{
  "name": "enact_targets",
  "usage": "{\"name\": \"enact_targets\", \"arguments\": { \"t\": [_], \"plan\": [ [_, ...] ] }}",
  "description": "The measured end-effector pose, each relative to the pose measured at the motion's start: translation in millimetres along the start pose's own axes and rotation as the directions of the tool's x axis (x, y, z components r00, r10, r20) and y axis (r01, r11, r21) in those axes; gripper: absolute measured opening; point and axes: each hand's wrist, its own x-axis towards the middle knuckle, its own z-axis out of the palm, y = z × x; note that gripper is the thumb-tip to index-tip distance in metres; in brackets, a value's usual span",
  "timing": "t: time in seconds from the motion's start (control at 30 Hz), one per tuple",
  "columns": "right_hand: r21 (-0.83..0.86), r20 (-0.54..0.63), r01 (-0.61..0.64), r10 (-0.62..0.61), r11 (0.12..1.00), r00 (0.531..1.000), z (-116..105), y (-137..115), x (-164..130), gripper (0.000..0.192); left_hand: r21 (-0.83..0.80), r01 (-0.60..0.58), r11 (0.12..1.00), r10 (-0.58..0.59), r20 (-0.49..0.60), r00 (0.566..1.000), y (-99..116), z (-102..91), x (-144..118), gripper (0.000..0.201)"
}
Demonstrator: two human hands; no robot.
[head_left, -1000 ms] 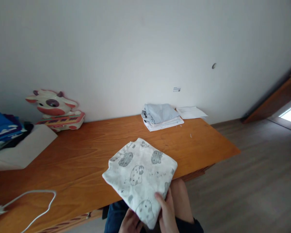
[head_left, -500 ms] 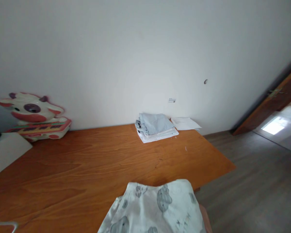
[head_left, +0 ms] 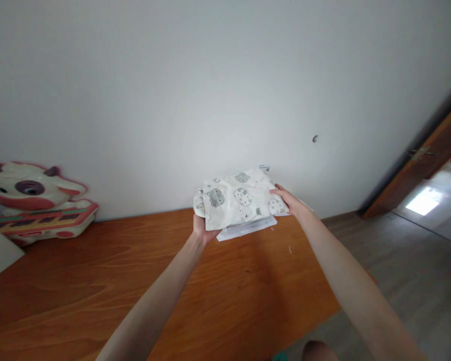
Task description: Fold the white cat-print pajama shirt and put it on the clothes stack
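A folded white garment with grey cartoon animal prints (head_left: 233,200) is held over the pile of folded clothes (head_left: 248,229) near the wall. My left hand (head_left: 202,228) grips its left end from below, with the fingers partly hidden under the cloth. At the right end my right hand (head_left: 287,199) holds the edge, thumb on top. Of the pile underneath, only a white lower layer shows; the rest is covered. I cannot tell whether the garment rests on the pile.
The brown wooden table (head_left: 135,271) meets the white wall. A cow-shaped toy keyboard (head_left: 41,200) stands at the left, beside a white box-like object (head_left: 2,255). A wooden door (head_left: 428,150) is at the far right.
The printed garment has moved from the table's near edge forward to the pile and now appears folded, covering the grey-blue cloth. Both arms have come into full view.
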Motion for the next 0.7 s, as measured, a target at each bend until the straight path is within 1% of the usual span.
{"name": "enact_targets", "arguments": {
  "t": [0.03,0.07,0.13,0.17,0.23,0.27,0.3,0.33,0.37,0.4,0.43,0.47,0.5,0.53,0.57,0.6,0.63,0.67,0.7],
  "plan": [
    [-0.038,-0.017,-0.015,0.015,0.999,1.000,2.6,8.3,13.3,0.085,-0.014,0.039,0.999,-0.040,-0.042,0.998,-6.6,-9.0,6.5,0.061],
    [-0.080,-0.043,-0.020,0.016,0.997,0.999,6.5,20.0,19.4,0.088,-0.025,0.082,0.996,-0.084,-0.107,0.991,-15.5,-22.1,8.6,0.065],
    [-0.159,-0.093,0.004,-0.019,0.987,0.996,16.9,51.4,13.4,0.088,-0.022,0.137,0.990,-0.138,-0.261,0.956,-37.1,-57.0,0.4,0.070],
    [-0.198,-0.106,0.023,-0.045,0.980,0.993,22.9,69.5,3.4,0.085,-0.011,0.142,0.990,-0.139,-0.303,0.943,-48.2,-76.1,-8.7,0.067],
    [-0.276,-0.110,0.058,-0.091,0.960,0.990,35.4,106.8,-24.7,0.074,0.020,0.119,0.993,-0.108,-0.292,0.950,-67.9,-109.7,-32.7,0.054],
    [-0.315,-0.106,0.071,-0.110,0.946,0.988,41.6,124.5,-40.7,0.068,0.056,0.114,0.992,-0.095,-0.271,0.958,-75.7,-121.5,-46.2,0.047],
    [-0.356,-0.104,0.080,-0.124,0.931,0.987,47.4,140.6,-56.4,0.063,0.115,0.102,0.988,-0.070,-0.258,0.964,-82.1,-128.5,-59.8,0.041],
    [-0.398,-0.101,0.088,-0.139,0.913,0.985,52.8,154.6,-70.9,0.058,0.203,0.087,0.975,-0.034,-0.252,0.967,-87.0,-130.1,-73.1,0.036],
    [-0.439,-0.098,0.096,-0.153,0.893,0.983,57.6,166.3,-83.3,0.052,0.318,0.065,0.946,0.015,-0.244,0.970,-90.7,-125.9,-85.8,0.034],
    [-0.479,-0.093,0.104,-0.168,0.872,0.981,61.7,175.4,-92.9,0.048,0.444,0.032,0.896,0.076,-0.222,0.972,-93.3,-115.9,-97.8,0.035],
    [-0.517,-0.087,0.112,-0.183,0.849,0.979,64.9,182.2,-99.5,0.043,0.563,-0.012,0.827,0.133,-0.174,0.976,-94.7,-100.5,-109.0,0.036],
    [-0.551,-0.080,0.119,-0.195,0.826,0.978,67.2,186.9,-103.2,0.040,0.660,-0.063,0.749,0.168,-0.098,0.981,-94.7,-80.2,-119.8,0.037],
    [-0.582,-0.074,0.123,-0.203,0.804,0.976,68.4,189.9,-104.3,0.038,0.720,-0.119,0.683,0.176,-0.004,0.984,-93.3,-56.1,-130.5,0.036],
    [-0.609,-0.068,0.124,-0.208,0.783,0.976,68.8,191.9,-103.5,0.038,0.750,-0.174,0.638,0.154,0.097,0.983,-90.0,-29.5,-141.3,0.034],
    [-0.634,-0.063,0.123,-0.210,0.764,0.976,68.6,193.1,-101.5,0.037,0.750,-0.237,0.618,0.129,0.201,0.971,-84.7,-2.0,-152.4,0.030],
    [-0.655,-0.057,0.122,-0.210,0.746,0.976,68.0,194.0,-99.0,0.037,0.727,-0.323,0.606,0.125,0.314,0.941,-77.3,24.4,-163.9,0.025],
    [-0.673,-0.051,0.121,-0.208,0.730,0.977,67.6,194.9,-96.7,0.037,0.690,-0.414,0.593,0.135,0.422,0.897,-68.1,48.1,-175.9,0.020],
    [-0.688,-0.043,0.120,-0.205,0.716,0.978,67.4,195.9,-94.7,0.037,0.629,-0.500,0.596,0.153,0.522,0.839,-57.3,67.4,-188.2,0.018],
    [-0.701,-0.034,0.119,-0.200,0.704,0.979,67.7,197.1,-93.1,0.037,0.560,-0.564,0.607,0.202,0.578,0.791,-45.3,81.2,-200.9,0.019]
  ]
}}
